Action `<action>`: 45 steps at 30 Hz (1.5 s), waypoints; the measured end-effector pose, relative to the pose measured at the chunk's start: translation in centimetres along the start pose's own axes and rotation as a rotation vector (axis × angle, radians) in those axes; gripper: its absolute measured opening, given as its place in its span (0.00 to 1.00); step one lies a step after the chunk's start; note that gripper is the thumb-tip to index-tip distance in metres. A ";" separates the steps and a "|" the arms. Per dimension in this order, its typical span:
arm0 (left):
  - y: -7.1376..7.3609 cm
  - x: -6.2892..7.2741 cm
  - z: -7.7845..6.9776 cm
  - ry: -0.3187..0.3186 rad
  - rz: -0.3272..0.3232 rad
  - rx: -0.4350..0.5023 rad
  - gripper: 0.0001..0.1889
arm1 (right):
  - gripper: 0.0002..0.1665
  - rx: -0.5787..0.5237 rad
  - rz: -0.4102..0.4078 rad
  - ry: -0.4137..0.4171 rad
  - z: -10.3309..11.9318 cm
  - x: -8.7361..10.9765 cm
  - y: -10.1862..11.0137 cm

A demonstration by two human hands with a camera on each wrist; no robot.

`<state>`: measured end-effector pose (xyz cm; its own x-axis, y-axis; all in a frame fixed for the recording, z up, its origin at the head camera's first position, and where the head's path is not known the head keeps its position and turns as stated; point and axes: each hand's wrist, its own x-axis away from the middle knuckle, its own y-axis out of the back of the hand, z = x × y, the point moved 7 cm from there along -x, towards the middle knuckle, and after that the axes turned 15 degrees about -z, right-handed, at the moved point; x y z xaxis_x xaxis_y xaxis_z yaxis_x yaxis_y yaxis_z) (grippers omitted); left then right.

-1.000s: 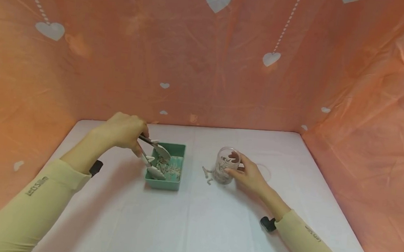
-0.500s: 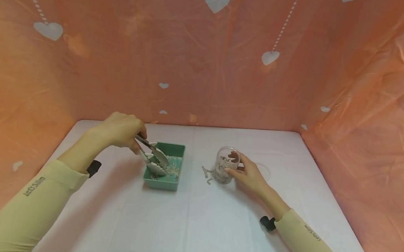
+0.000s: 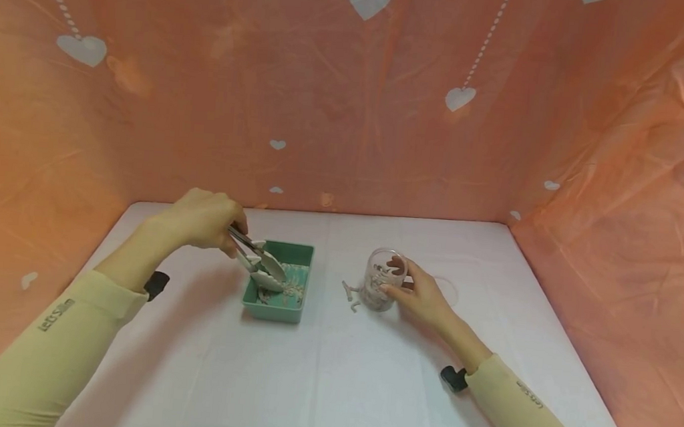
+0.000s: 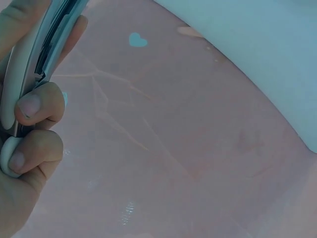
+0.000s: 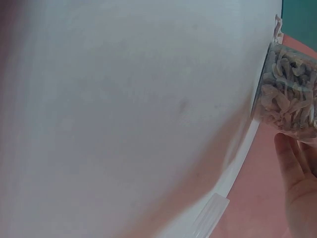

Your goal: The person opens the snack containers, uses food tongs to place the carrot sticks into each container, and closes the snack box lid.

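My left hand [image 3: 207, 222] grips a pair of metal tongs [image 3: 249, 243] with pale tips. Those tips [image 3: 270, 280] reach down into a green rectangular tray [image 3: 274, 313], close together over the small greyish-brown dried pieces [image 3: 293, 291] lying in it. In the left wrist view, curled fingers [image 4: 42, 106] wrap the tongs' handle [image 4: 20, 79]. To the right of the tray, a clear round jar [image 3: 376, 296] stands upright, part filled with similar dried strips [image 5: 285, 99]. My right hand [image 3: 422, 299] holds the jar from its right side, thumb in front and fingers behind.
Several loose dried pieces [image 3: 348, 291] lie on the white tabletop [image 3: 329, 380] left of the jar. A clear round lid [image 3: 455, 296] lies flat behind the right hand. Orange sheeting [image 3: 350, 107] with pale hearts rises along the back and both sides.
The tongs' tips have drawn together inside the tray and moved slightly left with the left hand. The tray has shifted a little left. The right hand and jar stay put.
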<state>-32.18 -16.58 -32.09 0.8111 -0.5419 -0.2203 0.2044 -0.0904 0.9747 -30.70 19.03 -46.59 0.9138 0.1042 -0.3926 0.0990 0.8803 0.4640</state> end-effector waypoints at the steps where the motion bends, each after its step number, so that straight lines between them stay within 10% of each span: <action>1: 0.0 0.0 0.0 -0.002 -0.004 0.001 0.16 | 0.37 0.001 -0.001 -0.002 0.0 0.0 0.0; 30: 2.1 1.1 1.0 0.038 -0.092 0.043 0.15 | 0.36 0.004 -0.002 -0.005 0.0 0.1 -0.2; 45: 1.0 0.4 0.7 0.016 0.015 0.057 0.22 | 0.35 0.020 0.007 -0.010 0.0 0.1 -0.2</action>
<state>-32.00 -17.52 -31.14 0.8224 -0.5303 -0.2059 0.1609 -0.1304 0.9783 -30.66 18.89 -46.72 0.9184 0.1059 -0.3813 0.1001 0.8700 0.4827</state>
